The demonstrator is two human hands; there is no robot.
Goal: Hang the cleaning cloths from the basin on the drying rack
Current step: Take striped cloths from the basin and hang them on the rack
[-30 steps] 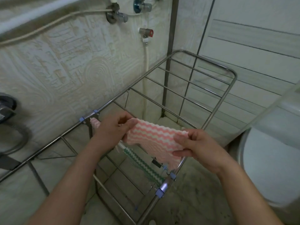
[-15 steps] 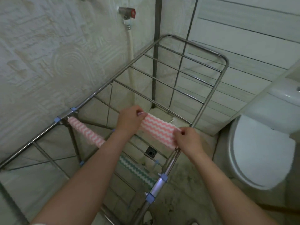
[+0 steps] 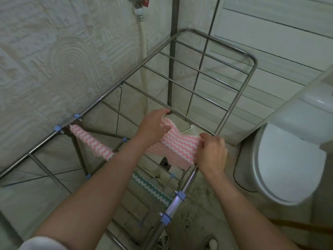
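No text, label, brand, number or sign can be read anywhere in the view.

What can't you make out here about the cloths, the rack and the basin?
- Basin: nowhere in the head view, so any cloths left can't be counted.
- Pink cloth held in both hands: whether it lies over a rack bar; the cloth hides it.
- Green cloth: partly behind the left arm.
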